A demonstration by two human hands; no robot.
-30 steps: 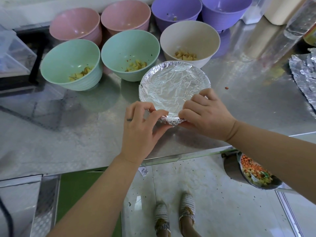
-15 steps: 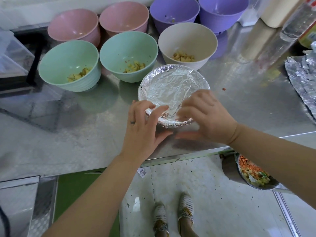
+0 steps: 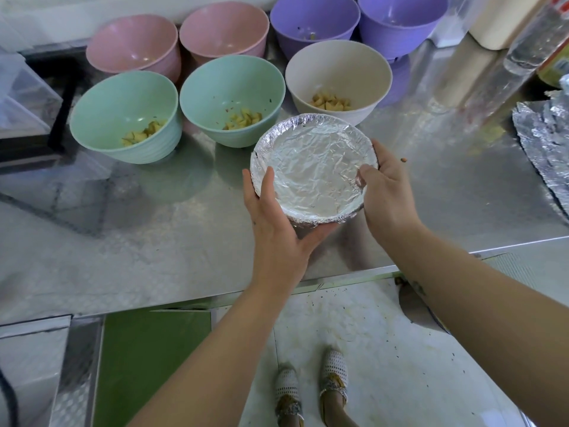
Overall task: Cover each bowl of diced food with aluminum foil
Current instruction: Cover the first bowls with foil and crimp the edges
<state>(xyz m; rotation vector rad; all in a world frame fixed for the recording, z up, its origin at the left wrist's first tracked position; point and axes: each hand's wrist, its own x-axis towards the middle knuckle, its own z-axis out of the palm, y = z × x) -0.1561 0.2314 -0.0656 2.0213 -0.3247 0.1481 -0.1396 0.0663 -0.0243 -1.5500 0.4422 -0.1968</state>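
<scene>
The shiny metal counter point(image 3: 138, 241) carries bowls in two rows. Behind: left pink bowl point(image 3: 133, 41), right pink bowl point(image 3: 224, 27), left purple bowl point(image 3: 314, 16), right purple bowl point(image 3: 400, 13). In front, with diced food point(image 3: 331, 101): left green bowl point(image 3: 123, 100), right green bowl point(image 3: 231, 81), cream bowl point(image 3: 338, 69). A crumpled foil sheet point(image 3: 545, 143) lies far right.

A steel counter point(image 3: 123, 241) is running across the room. A clear bottle point(image 3: 535, 35) and a cream container point(image 3: 498, 20) are sitting at its far right, a clear plastic box point(image 3: 21, 100) at its left. Below, a green panel point(image 3: 147, 359) is lying beside the speckled floor point(image 3: 400, 365).
</scene>
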